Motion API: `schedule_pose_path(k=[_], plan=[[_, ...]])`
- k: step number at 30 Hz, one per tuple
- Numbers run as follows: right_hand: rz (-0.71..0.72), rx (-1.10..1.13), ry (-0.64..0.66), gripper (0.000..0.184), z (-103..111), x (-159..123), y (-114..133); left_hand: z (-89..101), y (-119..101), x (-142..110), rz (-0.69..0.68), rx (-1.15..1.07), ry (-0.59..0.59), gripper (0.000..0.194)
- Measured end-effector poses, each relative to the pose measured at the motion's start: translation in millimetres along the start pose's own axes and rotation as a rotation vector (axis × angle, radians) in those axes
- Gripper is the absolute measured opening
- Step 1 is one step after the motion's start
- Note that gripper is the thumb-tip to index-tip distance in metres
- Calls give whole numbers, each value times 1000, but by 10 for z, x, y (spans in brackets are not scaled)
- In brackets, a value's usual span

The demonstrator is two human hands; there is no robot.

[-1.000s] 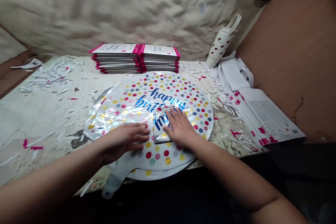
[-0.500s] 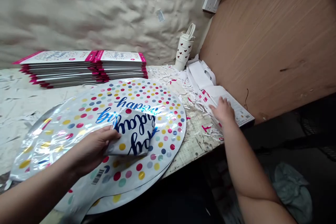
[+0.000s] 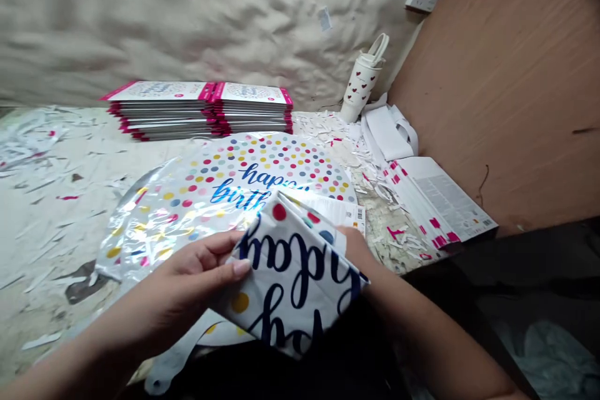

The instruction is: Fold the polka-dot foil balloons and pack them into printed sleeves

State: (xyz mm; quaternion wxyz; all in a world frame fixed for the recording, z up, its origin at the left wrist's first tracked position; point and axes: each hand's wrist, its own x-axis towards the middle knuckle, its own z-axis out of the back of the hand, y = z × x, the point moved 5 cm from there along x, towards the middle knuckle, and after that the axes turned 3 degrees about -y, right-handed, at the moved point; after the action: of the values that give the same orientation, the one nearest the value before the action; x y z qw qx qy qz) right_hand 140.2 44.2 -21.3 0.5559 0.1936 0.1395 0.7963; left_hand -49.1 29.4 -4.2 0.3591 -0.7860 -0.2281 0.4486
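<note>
My left hand [image 3: 201, 272] pinches a folded foil balloon [image 3: 290, 281], white with colored dots and dark blue lettering, thumb on its near face. Behind its right side is my right hand [image 3: 356, 247], closed at a white printed card [image 3: 347, 208] with a barcode; most of its fingers are hidden by the folded balloon. The card lies just past the balloon's upper edge. Beneath both hands, flat round foil balloons [image 3: 197, 200] with dots and "happy birthday" lettering rest on the table, a pale tail [image 3: 173, 356] hanging toward me.
Two stacks of pink-edged white packs [image 3: 164, 109] stand against the back wall. A white tumbler with hearts [image 3: 360, 84] is near the corner. White strips [image 3: 389, 131] and a pile of printed cards [image 3: 438, 200] lie at right. Paper scraps [image 3: 42, 137] litter the table.
My right hand has come back from the card pile to the folded balloon, bringing a card. The folded balloon has been turned and moved right and nearer. The view has shifted left.
</note>
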Motion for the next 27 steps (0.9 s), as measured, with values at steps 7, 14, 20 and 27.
schedule_pose_path(k=[7,14,20,27], plan=[[-169,1112,601,59,25,278,-24,-21,-19,276,-35,199,0,52],[-681,909,154,25,16,430,-962,-102,-237,347,-782,963,-516,36],[-684,956,-154,28,142,510,-1349,-1009,386,746,-804,1499,-71,41],[-596,1082,-189,38,230,538,-1272,-488,349,714,-674,1459,386,41]])
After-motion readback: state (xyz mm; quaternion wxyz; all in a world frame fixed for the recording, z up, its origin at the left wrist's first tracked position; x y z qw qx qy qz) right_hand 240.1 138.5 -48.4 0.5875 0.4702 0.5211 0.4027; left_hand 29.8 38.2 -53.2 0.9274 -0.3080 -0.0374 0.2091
